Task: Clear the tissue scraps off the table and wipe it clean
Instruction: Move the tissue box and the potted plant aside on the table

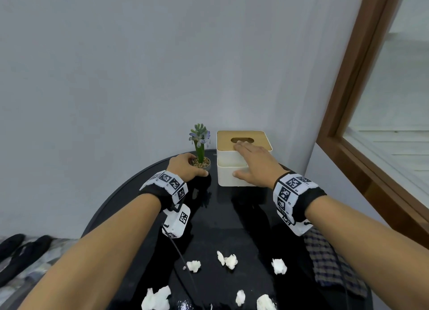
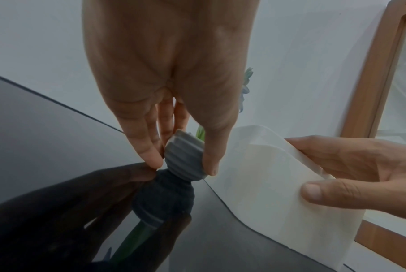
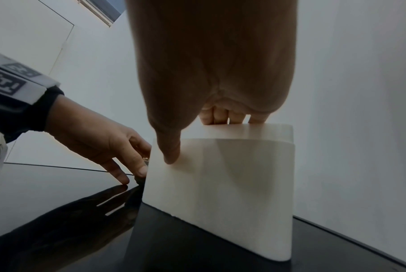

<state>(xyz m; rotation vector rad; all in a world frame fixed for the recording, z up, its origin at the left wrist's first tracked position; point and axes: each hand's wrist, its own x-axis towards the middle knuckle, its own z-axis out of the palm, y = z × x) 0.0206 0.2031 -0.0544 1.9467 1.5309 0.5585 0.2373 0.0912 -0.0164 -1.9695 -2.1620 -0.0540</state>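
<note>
Several white tissue scraps [image 1: 228, 259] lie scattered over the near half of a round glossy black table [image 1: 222, 226]. At the far edge my left hand [image 1: 192, 168] grips a small grey ribbed plant pot [image 2: 185, 156], thumb on one side and fingers on the other. The pot stands on the tabletop. Just to its right stands a white tissue box [image 1: 227, 179] with a wooden lid. My right hand [image 1: 246, 161] holds the box, fingers laid over the lid near its slot and thumb pressed on the front face [image 3: 220, 202].
A dark checked cloth [image 1: 329, 263] lies on the table's right side under my right forearm. A grey wall rises right behind pot and box, with a wooden window frame [image 1: 348, 100] to the right. Black slippers [image 1: 21, 247] lie on the floor at left.
</note>
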